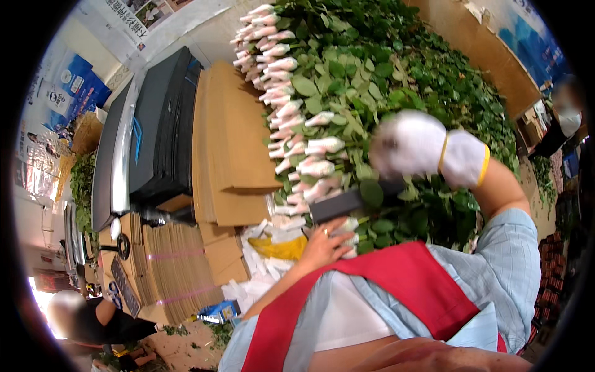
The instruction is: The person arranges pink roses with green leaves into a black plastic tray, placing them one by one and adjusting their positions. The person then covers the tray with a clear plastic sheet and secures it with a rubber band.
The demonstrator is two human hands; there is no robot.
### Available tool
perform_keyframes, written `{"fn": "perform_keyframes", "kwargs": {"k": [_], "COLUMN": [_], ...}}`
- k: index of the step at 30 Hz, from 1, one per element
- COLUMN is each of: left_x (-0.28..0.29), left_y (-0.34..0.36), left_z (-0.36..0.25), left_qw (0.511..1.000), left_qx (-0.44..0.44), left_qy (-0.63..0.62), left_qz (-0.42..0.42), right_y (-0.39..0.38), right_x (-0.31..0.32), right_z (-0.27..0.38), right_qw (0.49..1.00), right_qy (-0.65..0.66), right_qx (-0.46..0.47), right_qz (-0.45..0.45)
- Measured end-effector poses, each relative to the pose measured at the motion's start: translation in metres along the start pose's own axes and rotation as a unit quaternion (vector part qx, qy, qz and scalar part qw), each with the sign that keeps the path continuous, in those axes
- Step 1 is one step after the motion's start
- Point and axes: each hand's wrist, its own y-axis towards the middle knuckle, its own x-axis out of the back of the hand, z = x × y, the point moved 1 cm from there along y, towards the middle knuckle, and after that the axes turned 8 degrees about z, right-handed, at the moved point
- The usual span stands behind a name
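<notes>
Long-stemmed roses lie in a large heap, their green leaves (372,80) to the right and their buds in white sleeves (325,146) lined up on the left. My bare left hand (322,245), with a ring on one finger, curls its fingers on a few sleeved roses (351,239) at the heap's near end. Just beyond it, a dark grey block (338,206) lies across the stems, partly under leaves. My right hand (409,146), in a white glove with yellow edging, is over the leaves beyond the block. Motion smears its fingers, so its grip cannot be made out.
Brown cardboard sheets (232,136) and black sheets (161,124) stand left of the buds. Nearer are a stack of cardboard (176,266), loose white sleeves (251,273) and a blue box (220,311). One person (93,319) is at lower left, another (561,118) at right.
</notes>
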Motion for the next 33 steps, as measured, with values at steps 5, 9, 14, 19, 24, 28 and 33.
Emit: {"fn": "perform_keyframes", "kwargs": {"k": [5,9,14,19,24,28,33], "left_x": [-0.018,-0.027,-0.015,-0.029,-0.026,0.005,-0.007], "left_y": [0.003,-0.014,-0.007,-0.010,-0.011,0.007,0.002], "left_z": [0.027,0.007,0.002,0.008,0.023,-0.012,0.003], "left_qw": [0.998,0.983,0.988,0.985,0.994,0.981,0.972], "left_qx": [-0.046,0.091,0.084,0.045,0.048,0.152,0.156], "left_qy": [0.034,0.156,0.126,0.164,0.091,-0.117,-0.177], "left_qz": [0.030,0.039,0.029,-0.020,0.044,0.010,0.011], "right_y": [0.202,0.314,0.357,0.279,0.146,-0.014,-0.118], "right_x": [0.114,0.122,0.122,0.209,0.213,0.176,0.018], "right_z": [-0.183,-0.208,-0.271,-0.195,-0.074,-0.029,-0.028], "right_qw": [0.920,0.896,0.870,0.834,0.932,0.955,0.970], "right_qy": [-0.201,-0.055,-0.253,-0.207,-0.242,-0.069,0.199], "right_qx": [-0.159,-0.218,-0.215,-0.122,-0.083,-0.060,-0.133], "right_qz": [-0.295,-0.383,-0.364,-0.497,-0.257,-0.281,-0.043]}}
